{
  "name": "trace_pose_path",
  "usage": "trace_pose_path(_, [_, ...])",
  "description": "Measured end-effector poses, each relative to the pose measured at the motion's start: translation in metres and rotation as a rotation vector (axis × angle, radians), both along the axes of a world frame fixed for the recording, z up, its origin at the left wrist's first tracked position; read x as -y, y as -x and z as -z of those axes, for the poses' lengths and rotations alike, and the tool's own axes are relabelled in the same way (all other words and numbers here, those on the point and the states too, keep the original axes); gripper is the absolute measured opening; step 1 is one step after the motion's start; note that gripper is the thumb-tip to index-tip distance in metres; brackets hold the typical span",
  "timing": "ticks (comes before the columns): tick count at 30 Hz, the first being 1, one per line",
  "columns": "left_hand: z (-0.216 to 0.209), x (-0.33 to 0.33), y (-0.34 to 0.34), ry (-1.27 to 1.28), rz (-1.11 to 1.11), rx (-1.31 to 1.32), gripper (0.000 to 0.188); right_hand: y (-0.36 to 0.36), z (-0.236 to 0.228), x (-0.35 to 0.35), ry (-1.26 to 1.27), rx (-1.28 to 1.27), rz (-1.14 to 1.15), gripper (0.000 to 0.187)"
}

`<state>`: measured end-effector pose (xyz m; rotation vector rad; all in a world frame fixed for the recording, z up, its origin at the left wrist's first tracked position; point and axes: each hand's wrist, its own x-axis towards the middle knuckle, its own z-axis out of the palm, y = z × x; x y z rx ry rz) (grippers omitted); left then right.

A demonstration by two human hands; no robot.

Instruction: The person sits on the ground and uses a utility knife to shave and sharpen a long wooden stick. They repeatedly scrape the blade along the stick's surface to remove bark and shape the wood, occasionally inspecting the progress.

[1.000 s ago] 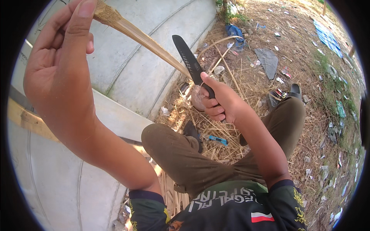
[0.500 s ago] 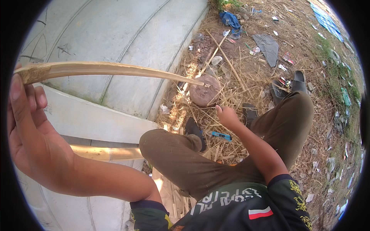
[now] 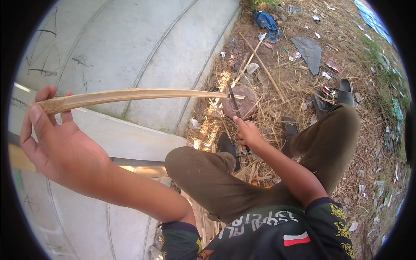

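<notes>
Left hand (image 3: 65,130) is way out to the side, thumb and fingers pinching the rough, fibrous brown end of a long, thin, pale tan strip of split wood or bamboo (image 3: 143,94). The strip runs almost level across the view, bowing up a touch, and its far tip sits over a round, flat-topped brown block (image 3: 245,107) on the ground.

Right hand (image 3: 250,133) has its fingers wrapped around the handle of a slim black knife (image 3: 234,100). The blade is seen nearly edge-on and crosses the strip close to that far tip, right above the block — from this angle I honestly can't tell if it's biting in or just lying against it.

The block sits in a scatter of dry yellow straw (image 3: 271,97), with a couple of thin straight tan sticks (image 3: 265,65) crossing just beyond it. Big light grey panels (image 3: 173,26) with dark curved lines take up the left side, under the strip. Past the sticks there's a crumpled blue plastic bag (image 3: 265,22), and to its right a flat dark grey angular sheet (image 3: 308,52). A pair of dark open sandals (image 3: 345,91) sits beside the bent right knee in olive-brown trousers (image 3: 331,138).
</notes>
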<state>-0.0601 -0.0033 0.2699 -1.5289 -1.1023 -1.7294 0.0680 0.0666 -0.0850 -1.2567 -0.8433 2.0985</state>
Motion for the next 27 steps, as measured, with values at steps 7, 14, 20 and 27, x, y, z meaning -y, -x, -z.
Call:
trace_pose_path(7, [-0.018, -0.001, -0.034, 0.170, 0.067, 0.037, 0.020, -0.023, -0.055, 0.008, -0.079, -0.141, -0.046, 0.038])
trace_pose_path(14, [-0.021, 0.016, -0.060, 0.225, 0.218, -0.010, 0.019, -0.052, -0.135, 0.046, -0.471, -0.152, -0.093, 0.045])
trace_pose_path(20, [-0.006, 0.038, -0.077, 0.197, 0.207, -0.032, 0.018, -0.040, -0.130, 0.067, -0.915, -0.108, 0.033, 0.053])
trace_pose_path(27, [0.006, 0.068, -0.049, 0.143, 0.078, 0.039, 0.019, -0.032, 0.085, -0.032, -0.097, 0.607, 0.098, 0.060])
